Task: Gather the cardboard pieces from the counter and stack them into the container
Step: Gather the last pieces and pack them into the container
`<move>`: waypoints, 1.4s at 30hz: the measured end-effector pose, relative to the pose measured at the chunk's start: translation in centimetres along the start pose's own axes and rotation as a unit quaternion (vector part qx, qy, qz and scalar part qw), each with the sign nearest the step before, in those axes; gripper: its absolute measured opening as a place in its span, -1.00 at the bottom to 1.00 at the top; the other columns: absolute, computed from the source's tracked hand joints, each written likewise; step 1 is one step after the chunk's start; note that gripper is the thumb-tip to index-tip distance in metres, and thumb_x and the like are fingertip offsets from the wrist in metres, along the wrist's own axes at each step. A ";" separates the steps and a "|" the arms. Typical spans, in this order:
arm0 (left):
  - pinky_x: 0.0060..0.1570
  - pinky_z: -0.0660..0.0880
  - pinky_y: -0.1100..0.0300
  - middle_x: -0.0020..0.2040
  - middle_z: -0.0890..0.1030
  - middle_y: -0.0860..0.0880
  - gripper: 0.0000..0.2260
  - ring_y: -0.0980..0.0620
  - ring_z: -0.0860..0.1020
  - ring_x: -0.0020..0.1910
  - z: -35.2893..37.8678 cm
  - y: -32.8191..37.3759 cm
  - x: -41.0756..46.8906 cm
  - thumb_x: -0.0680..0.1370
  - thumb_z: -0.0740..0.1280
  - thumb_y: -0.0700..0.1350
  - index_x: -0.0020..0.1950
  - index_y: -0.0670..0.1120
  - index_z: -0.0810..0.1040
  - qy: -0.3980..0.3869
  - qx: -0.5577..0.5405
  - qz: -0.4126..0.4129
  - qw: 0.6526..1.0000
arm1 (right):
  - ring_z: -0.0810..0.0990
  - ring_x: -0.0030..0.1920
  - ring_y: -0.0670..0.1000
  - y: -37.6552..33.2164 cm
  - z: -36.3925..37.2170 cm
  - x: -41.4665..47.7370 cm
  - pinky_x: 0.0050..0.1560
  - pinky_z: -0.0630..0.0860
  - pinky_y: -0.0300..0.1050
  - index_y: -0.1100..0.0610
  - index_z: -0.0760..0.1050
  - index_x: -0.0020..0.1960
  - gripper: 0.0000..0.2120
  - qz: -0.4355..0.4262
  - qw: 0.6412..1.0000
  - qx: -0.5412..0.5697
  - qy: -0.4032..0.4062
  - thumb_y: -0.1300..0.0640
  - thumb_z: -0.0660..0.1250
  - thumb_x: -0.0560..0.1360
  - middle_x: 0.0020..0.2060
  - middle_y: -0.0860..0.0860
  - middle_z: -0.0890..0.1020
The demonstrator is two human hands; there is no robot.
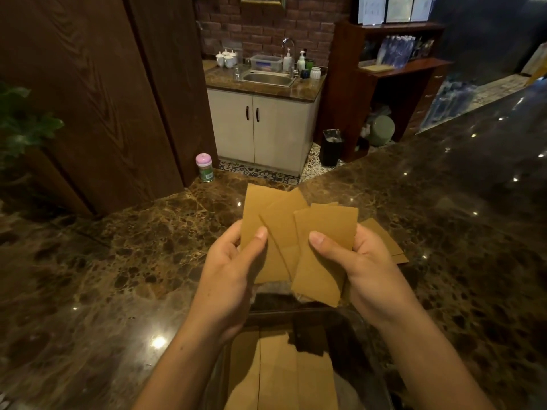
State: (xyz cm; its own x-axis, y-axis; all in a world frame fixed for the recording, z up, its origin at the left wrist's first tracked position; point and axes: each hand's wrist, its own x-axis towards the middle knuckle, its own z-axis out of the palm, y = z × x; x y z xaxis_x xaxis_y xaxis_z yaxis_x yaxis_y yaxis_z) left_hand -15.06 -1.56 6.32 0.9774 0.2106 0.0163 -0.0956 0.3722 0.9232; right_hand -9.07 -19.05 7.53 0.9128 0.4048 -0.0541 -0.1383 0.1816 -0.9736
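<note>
Tan cardboard pieces [296, 232], fanned unevenly like a hand of cards, are held upright at the centre of the frame, above a dark brown marble counter [103, 261]. The left hand [231, 270] pinches the fan's left side, thumb flat on the front and fingers curled behind. The right hand [367, 270] pinches the right side the same way, thumb on the front piece and fingers wrapped round the back edge. Directly below, at the bottom centre, sits a clear container [310, 311] with stacked cardboard [281, 368] lying flat inside.

The step in hand looks like squaring the fan before it goes in. To do it well, loosen both pinches a little and tap the lower edges together so the pieces line up. Then lower the bundle flat onto the stack in the container rather than dropping it edge-first (a skewed piece would likely catch on the wall).

Counts:
- Two hands and one container.
- At least three pieces in the fan, with a sliver of a possible fourth behind.
- Leftover cardboard [381, 235] on the counter just right of the right hand: seemingly two overlapping sheets, partly hidden.
- Several overlapping sheets in the container, number unclear.
- One pink-lidded jar [204, 167] at the counter's far edge, left of centre.
</note>
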 end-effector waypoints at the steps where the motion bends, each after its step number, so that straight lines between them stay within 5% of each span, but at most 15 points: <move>1: -0.01 0.66 0.09 0.12 0.72 -0.17 -0.74 -0.09 0.70 0.07 0.0 0.0 0.0 0.66 0.21 -0.18 0.32 -0.13 0.56 0.005 -0.011 -0.006 1.000 | 0.77 0.04 0.07 0.0 0.2 0.0 -0.02 0.71 -0.05 0.09 0.58 0.27 -0.68 0.001 0.999 0.028 0.015 0.17 0.39 0.53 0.07 0.08 0.78; 7: 0.02 0.65 0.07 0.14 0.72 -0.11 -0.76 -0.08 0.69 0.13 0.1 -0.2 -0.2 0.64 0.27 -0.17 0.28 -0.08 0.60 0.001 0.042 0.016 0.999 | 0.78 0.03 -0.01 -0.3 0.9 0.0 -0.05 0.72 -0.13 0.06 0.60 0.24 -0.73 0.014 0.996 0.092 0.004 0.21 0.36 0.56 0.06 0.03 0.78; 10: 0.01 0.65 0.09 0.12 0.73 -0.14 -0.77 -0.10 0.70 0.10 0.0 -0.5 -0.4 0.64 0.29 -0.19 0.28 -0.12 0.61 -0.008 0.076 0.016 0.997 | 0.75 0.12 0.04 -0.6 0.9 0.1 0.05 0.71 -0.06 0.04 0.57 0.29 -0.69 -0.004 0.999 0.049 -0.010 0.19 0.38 0.56 0.11 0.03 0.77; 13: 0.07 0.66 -0.01 0.09 0.74 -0.15 -0.73 -0.14 0.70 0.11 0.1 -0.5 -0.5 0.65 0.26 -0.08 0.26 -0.13 0.63 -0.012 0.091 -0.013 0.996 | 0.73 0.13 -0.01 -1.0 0.8 0.1 0.08 0.69 -0.09 0.02 0.56 0.26 -0.70 -0.111 0.992 -0.054 0.006 0.15 0.41 0.54 0.10 -0.05 0.75; 16: 0.11 0.65 -0.05 0.10 0.74 -0.17 -0.58 -0.17 0.70 0.11 0.1 -0.1 -0.4 0.60 0.21 0.12 0.25 -0.12 0.63 -0.003 0.037 -0.080 0.996 | 0.71 0.06 -0.11 -1.8 -0.2 -0.2 0.03 0.67 -0.17 -0.06 0.58 0.16 -0.74 -0.273 0.941 -0.199 -0.027 0.13 0.49 0.51 0.03 -0.18 0.73; 19: -0.05 0.69 0.05 0.15 0.72 -0.18 -0.45 -0.06 0.72 0.09 -0.6 0.6 -0.3 0.53 0.25 0.18 0.32 -0.19 0.57 0.004 -0.078 -0.139 0.987 | 0.72 0.10 0.00 -2.1 -2.2 -0.2 0.03 0.68 0.00 0.04 0.62 0.18 -0.73 -0.360 0.855 -0.339 -0.158 0.23 0.48 0.51 0.09 -0.02 0.74; 21: -0.18 0.66 0.25 0.16 0.71 -0.10 -0.57 0.09 0.72 0.04 -1.2 0.8 -0.3 0.55 0.31 -0.01 0.40 -0.12 0.52 -0.014 -0.071 -0.127 0.989 | 0.68 0.16 -0.06 -2.3 -3.1 -0.3 0.07 0.64 -0.13 0.00 0.62 0.21 -0.64 -0.355 0.801 -0.431 -0.214 0.28 0.53 0.47 0.18 -0.04 0.72; 24: -0.11 0.69 0.05 0.19 0.70 -0.18 -0.38 -0.16 0.70 0.13 -1.5 0.6 -0.3 0.47 0.38 -0.35 0.49 0.02 0.39 -0.021 -0.073 -0.110 0.991 | 0.61 0.23 -0.21 -2.6 -3.5 -0.8 0.15 0.58 -0.29 -0.07 0.67 0.15 -0.60 -0.313 0.762 -0.507 -0.253 0.30 0.58 0.43 0.31 -0.27 0.64; 27: -0.01 0.68 -0.04 0.14 0.72 -0.21 -0.34 -0.19 0.70 0.12 -1.3 0.7 -0.3 0.47 0.39 -0.40 0.50 0.02 0.35 0.016 -0.044 -0.064 0.997 | 0.60 0.32 -0.20 -3.1 -3.7 -1.3 0.23 0.61 -0.17 -0.05 0.71 0.11 -0.75 -0.195 0.842 -0.438 -0.247 0.22 0.51 0.49 0.37 -0.28 0.59; 31: 0.00 0.68 -0.03 0.10 0.73 -0.19 -0.46 -0.18 0.71 0.08 -1.0 0.7 -0.6 0.54 0.36 -0.36 0.45 0.02 0.39 -0.017 0.047 -0.034 0.998 | 0.73 0.06 0.07 -3.3 -3.5 -0.6 -0.01 0.72 0.07 -0.03 0.65 0.22 -0.68 -0.088 0.952 -0.260 -0.137 0.05 0.54 0.47 0.12 0.02 0.73; 37: 0.01 0.67 -0.01 0.11 0.74 -0.12 -0.51 -0.13 0.72 0.08 -0.9 0.5 -1.1 0.55 0.39 -0.35 0.41 0.01 0.46 -0.083 0.119 -0.042 0.989 | 0.75 0.06 0.05 -3.1 -2.0 2.0 0.05 0.66 -0.01 0.05 0.58 0.24 -0.60 -0.016 0.975 -0.204 -0.083 0.04 0.47 0.41 0.05 0.04 0.75; 42: -0.08 0.66 0.14 0.08 0.73 -0.14 -0.64 -0.09 0.73 0.00 -1.7 -0.2 -0.7 0.48 0.47 -0.31 0.25 -0.10 0.59 0.032 0.105 0.022 0.994 | 0.76 0.06 -0.02 -2.0 -1.8 1.8 -0.06 0.69 -0.14 0.01 0.57 0.26 -0.67 -0.049 0.996 -0.074 0.017 0.16 0.44 0.52 0.06 -0.03 0.77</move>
State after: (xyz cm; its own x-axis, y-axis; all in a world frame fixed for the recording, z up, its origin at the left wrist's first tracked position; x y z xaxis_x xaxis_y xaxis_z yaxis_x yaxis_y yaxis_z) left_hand -16.08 -0.30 5.45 0.9584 0.2825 0.0399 -0.0896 0.1652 0.9822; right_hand -6.46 -20.27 8.99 0.9317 0.3613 0.0372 0.0075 0.0831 -0.9965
